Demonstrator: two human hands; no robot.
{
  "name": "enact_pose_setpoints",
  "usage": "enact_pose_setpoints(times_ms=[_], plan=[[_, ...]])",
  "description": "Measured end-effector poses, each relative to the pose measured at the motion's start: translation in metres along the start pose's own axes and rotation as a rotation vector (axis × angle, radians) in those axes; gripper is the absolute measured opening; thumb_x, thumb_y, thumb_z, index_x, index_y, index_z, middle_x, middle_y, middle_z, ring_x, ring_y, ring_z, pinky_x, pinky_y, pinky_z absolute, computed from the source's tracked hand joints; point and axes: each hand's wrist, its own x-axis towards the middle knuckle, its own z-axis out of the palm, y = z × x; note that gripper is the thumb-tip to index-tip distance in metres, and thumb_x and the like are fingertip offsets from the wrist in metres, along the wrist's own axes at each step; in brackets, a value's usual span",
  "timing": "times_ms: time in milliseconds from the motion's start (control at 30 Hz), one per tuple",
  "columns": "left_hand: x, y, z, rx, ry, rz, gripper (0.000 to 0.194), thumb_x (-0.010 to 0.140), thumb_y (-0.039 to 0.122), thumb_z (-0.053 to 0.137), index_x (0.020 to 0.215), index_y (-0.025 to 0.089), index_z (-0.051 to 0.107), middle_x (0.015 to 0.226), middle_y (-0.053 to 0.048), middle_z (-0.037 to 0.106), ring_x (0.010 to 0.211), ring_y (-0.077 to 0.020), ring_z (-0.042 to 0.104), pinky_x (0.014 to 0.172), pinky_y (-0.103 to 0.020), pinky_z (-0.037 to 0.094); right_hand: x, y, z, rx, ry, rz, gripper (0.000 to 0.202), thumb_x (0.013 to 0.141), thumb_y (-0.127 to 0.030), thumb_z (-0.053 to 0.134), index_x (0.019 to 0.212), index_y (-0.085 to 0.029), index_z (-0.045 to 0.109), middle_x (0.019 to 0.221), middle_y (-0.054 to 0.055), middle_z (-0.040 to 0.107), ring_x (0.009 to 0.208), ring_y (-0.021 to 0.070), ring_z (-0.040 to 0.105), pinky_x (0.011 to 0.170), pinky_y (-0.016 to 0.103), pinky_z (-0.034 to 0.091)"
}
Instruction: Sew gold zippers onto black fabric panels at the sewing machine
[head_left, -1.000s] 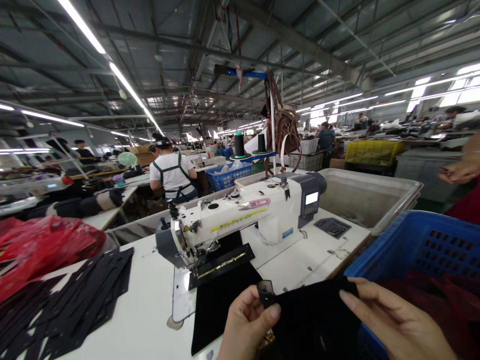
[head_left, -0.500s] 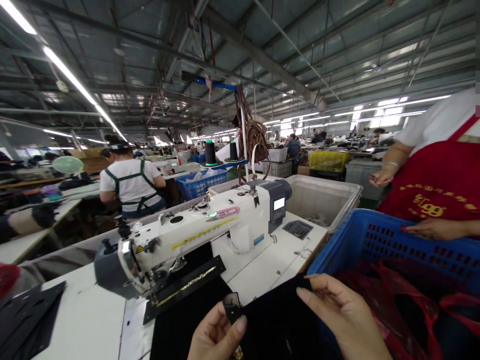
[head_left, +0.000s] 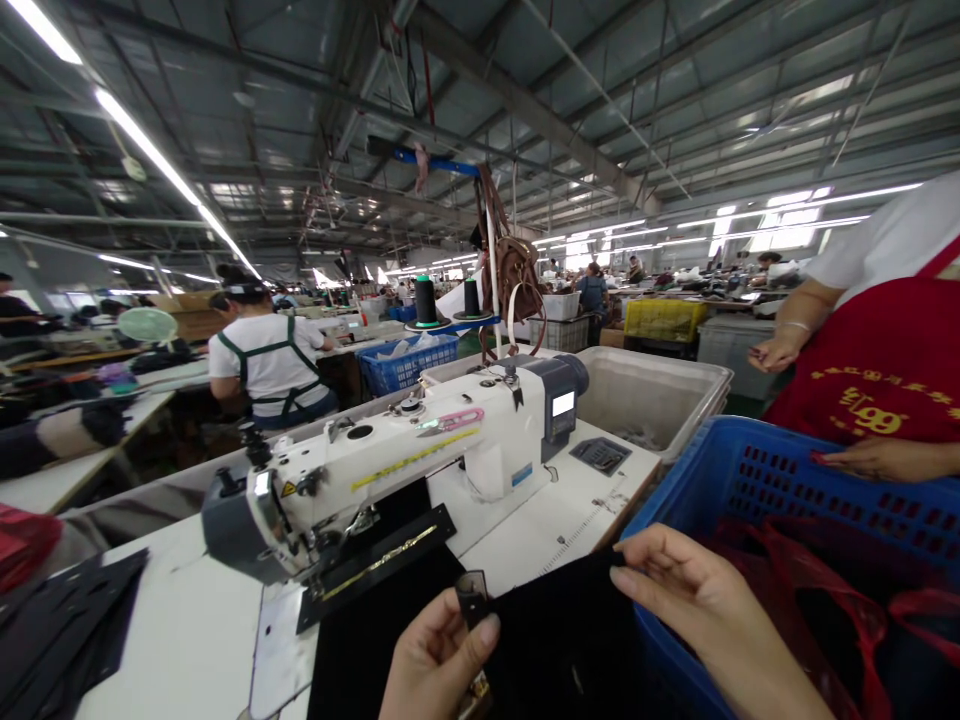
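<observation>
My left hand [head_left: 442,655] is closed, thumb and fingers pinching a small dark strip [head_left: 472,598] whose upper end looks see-through. A bit of gold metal shows below that thumb. At the upper right edge of a large black fabric piece [head_left: 555,630], my right hand [head_left: 694,590] has thumb and forefinger bent around the edge. The fabric spreads in front of me, up to the white sewing machine [head_left: 405,450]. Under the machine's needle end lies a black strip with a gold zipper [head_left: 382,562]; the presser foot area is partly hidden.
Right of the table stands a blue basket [head_left: 675,480] with red plastic bags [head_left: 810,600]. Black cut pieces [head_left: 75,620] lie at left. Behind the machine is a pale bin [head_left: 652,385]. A co-worker in a red apron [head_left: 870,370] stands at right, one hand by the basket.
My right hand has shifted slightly right, and the fabric corner between its fingers shows less. My left hand still pinches the small strip. The whole view has shifted slightly.
</observation>
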Motion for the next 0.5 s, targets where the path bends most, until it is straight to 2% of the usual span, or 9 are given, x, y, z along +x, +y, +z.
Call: enact_pose_setpoints(times_ms=[67,133,200,300,400,500], plan=[[-0.001,0.002,0.002,-0.001,-0.028,-0.020,0.035,0.050,0.033,0.086,0.074,0.014,0.068,0.055,0.003,0.055,0.044,-0.0041,0.044,0.043,-0.014,0.035,0.002,0.000,-0.003,-0.022,-0.019,0.013,0.031,0.069,-0.039,0.069,0.094,-0.020,0.067,0.080,0.004,0.068,0.080,0.0197,0.065,0.071,0.025,0.052],[-0.001,0.004,0.004,-0.008,-0.068,-0.045,0.034,0.051,0.032,0.086,0.074,0.014,0.068,0.055,0.002,0.055,0.043,-0.0027,0.041,0.041,-0.013,0.031,0.003,0.001,-0.007,-0.055,-0.049,0.028,0.039,0.069,-0.040,0.069,0.103,-0.022,0.067,0.087,0.005,0.070,0.086,0.0222,0.065,0.075,0.027,0.052],[-0.001,0.004,0.005,-0.028,-0.115,-0.088,0.035,0.052,0.033,0.085,0.076,0.014,0.068,0.056,0.002,0.055,0.042,-0.0028,0.040,0.040,-0.013,0.028,0.004,0.002,-0.011,-0.085,-0.069,0.036,0.036,0.066,-0.040,0.071,0.098,-0.023,0.070,0.089,0.006,0.071,0.087,0.0245,0.066,0.076,0.028,0.053],[0.000,0.005,0.005,-0.052,-0.180,-0.140,0.037,0.053,0.035,0.085,0.079,0.014,0.068,0.057,0.001,0.055,0.043,-0.0033,0.039,0.040,-0.014,0.026,0.004,0.002,-0.014,-0.075,-0.081,0.033,0.031,0.063,-0.039,0.073,0.090,-0.024,0.073,0.087,0.006,0.072,0.079,0.0257,0.068,0.069,0.027,0.056],[0.001,0.005,0.003,-0.058,-0.228,-0.146,0.036,0.055,0.035,0.084,0.077,0.013,0.068,0.058,0.001,0.053,0.045,-0.0038,0.040,0.041,-0.014,0.026,0.002,0.001,-0.013,-0.034,-0.069,0.043,0.030,0.060,-0.040,0.074,0.085,-0.024,0.074,0.084,0.006,0.073,0.075,0.0266,0.069,0.062,0.026,0.057],[0.001,0.005,0.003,-0.076,-0.241,-0.149,0.034,0.055,0.034,0.084,0.076,0.013,0.068,0.055,0.002,0.051,0.044,-0.0031,0.038,0.042,-0.014,0.027,0.003,-0.001,-0.013,-0.036,-0.048,0.053,0.029,0.058,-0.041,0.075,0.081,-0.024,0.075,0.083,0.006,0.073,0.075,0.0264,0.069,0.063,0.025,0.057]])
